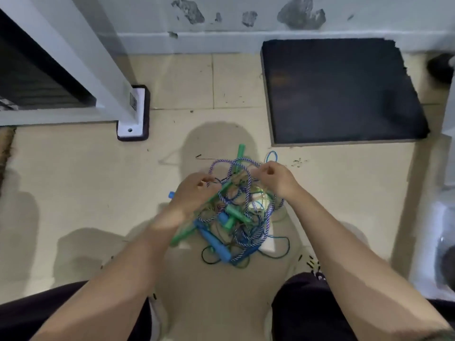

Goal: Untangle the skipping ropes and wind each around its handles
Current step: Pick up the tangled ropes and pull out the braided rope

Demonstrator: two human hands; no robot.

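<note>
Pinching a purple-and-white twisted cord [242, 168] between closed fingers, the left hand [194, 190] and right hand [273, 178] lift a tangled bundle of skipping ropes with green and blue plastic handles [229, 217] above the beige tiled floor [86, 183]. A small label on the white metal post [118, 77] is unreadable.

Both forearms extended forward; left hand [194, 190] and right hand [273, 178] pinched shut on the rope tangle [236, 212], right slightly farther out.
</note>
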